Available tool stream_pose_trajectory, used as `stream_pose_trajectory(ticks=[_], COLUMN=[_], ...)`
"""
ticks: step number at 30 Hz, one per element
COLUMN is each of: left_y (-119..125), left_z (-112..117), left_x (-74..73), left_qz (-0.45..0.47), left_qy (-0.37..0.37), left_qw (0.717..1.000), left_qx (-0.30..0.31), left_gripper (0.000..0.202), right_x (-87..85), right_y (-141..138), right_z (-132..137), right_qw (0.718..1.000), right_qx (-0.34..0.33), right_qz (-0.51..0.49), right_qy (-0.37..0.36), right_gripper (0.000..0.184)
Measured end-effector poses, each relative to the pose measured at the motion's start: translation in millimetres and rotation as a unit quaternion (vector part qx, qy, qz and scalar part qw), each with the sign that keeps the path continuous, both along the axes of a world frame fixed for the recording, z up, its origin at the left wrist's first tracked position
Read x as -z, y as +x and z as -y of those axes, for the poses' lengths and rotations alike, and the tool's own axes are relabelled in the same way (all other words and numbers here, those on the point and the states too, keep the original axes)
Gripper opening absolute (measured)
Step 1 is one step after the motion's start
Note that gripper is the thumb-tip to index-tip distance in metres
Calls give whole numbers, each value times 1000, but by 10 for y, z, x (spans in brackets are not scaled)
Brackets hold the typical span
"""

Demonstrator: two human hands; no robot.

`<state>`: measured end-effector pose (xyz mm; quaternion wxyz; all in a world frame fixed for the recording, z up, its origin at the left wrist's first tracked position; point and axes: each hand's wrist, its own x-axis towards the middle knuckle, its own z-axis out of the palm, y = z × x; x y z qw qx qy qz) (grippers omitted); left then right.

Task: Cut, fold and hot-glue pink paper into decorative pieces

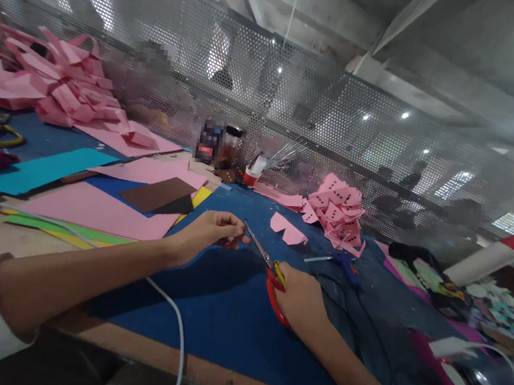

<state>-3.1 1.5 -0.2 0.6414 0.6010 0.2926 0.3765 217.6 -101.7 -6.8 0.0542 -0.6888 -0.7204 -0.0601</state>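
Observation:
My right hand (303,298) grips a pair of scissors (273,276) by red and yellow handles, blades pointing up and left. At the blade tips is my left hand (214,234), its fingers curled and pinched together. Whatever lies between those fingers, if anything, is too small to make out. Beyond the scissors, a cut pink paper piece (288,229) rests on the blue table surface (218,319). Behind it stands a heap of pink paper pieces with dark dots (337,208).
Left of me lie coloured sheets (100,207) and a pile of folded pink strips (76,83). A blue glue gun (347,269) with a dark cord lies to the right. A white cable (180,320) hangs over the front edge. Perforated metal panels (261,80) rise behind.

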Motion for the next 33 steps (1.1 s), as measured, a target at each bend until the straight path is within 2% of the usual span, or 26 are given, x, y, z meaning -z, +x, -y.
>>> stream_pose_trajectory(ticks=[8,28,33], left_y=[-3,8,0], left_z=[-4,3,11], left_x=[-16,-17,-24], left_qz=[3,11,13], left_qy=[-10,4,-4], left_qw=[1000,1000,1000], left_qx=[-11,-20,-13], left_gripper=[27,18,22], right_x=[9,11,8], right_y=[9,-28,-20], right_z=[-7,8,3], right_qw=[999,999,999], right_qx=[0,-19,-12], right_qz=[-29,-30,-41], right_qy=[24,33,22], right_gripper=[19,16,18])
